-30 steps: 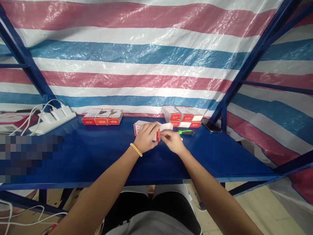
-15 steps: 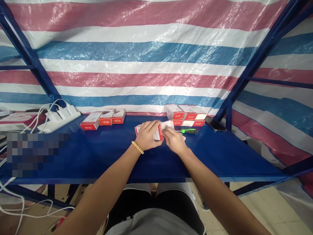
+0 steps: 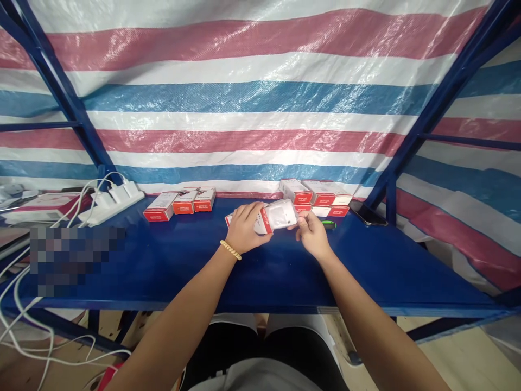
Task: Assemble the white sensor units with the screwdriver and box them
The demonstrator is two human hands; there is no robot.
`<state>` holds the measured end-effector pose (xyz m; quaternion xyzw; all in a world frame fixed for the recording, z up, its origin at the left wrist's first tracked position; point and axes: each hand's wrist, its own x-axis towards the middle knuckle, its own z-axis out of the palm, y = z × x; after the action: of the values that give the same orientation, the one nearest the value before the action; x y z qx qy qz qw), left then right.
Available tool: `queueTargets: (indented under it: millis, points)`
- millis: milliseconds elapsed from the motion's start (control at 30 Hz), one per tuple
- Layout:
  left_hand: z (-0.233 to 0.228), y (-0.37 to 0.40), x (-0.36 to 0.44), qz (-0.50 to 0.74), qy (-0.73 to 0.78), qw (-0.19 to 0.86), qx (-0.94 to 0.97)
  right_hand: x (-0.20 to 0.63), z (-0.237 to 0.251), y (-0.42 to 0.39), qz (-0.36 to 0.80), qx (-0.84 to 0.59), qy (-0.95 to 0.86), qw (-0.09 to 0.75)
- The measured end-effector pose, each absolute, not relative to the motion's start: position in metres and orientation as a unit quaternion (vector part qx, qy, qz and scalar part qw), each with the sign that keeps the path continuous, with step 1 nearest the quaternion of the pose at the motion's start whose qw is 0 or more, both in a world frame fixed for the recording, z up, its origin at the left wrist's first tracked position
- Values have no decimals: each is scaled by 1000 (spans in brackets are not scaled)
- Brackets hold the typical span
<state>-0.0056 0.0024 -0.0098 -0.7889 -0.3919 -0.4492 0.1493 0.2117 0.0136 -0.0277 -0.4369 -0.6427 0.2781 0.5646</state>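
Observation:
My left hand [image 3: 244, 229] grips a small red and white box [image 3: 264, 220] lying on the blue shelf [image 3: 171, 260]. A white inner tray [image 3: 283, 214] sticks out of the box's right end, and my right hand [image 3: 311, 234] pinches its right edge. A bead bracelet [image 3: 230, 250] is on my left wrist. Behind my right hand a green-handled screwdriver [image 3: 329, 223] lies mostly hidden.
Three red and white boxes [image 3: 180, 202] sit in a row at the back left, a stack of more [image 3: 317, 195] at the back right. A white power strip with plugs [image 3: 112, 202] lies far left. A dark phone [image 3: 369, 215] rests by the blue post [image 3: 391, 198].
The white inner tray has slid farther out of the box to the right, drawn by my right hand. My left hand stays on the box. The view has tilted up slightly.

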Motion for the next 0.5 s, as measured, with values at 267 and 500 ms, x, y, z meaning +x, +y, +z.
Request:
queueTargets:
  millis: [267,500]
  points:
    - [-7,27,-37,-641,-577,64,-502,237,-17,28,417,-330,-341,775]
    - [-3,37,-77,-629,-646,26,-433,241,-18,26,431,-380,-301,761]
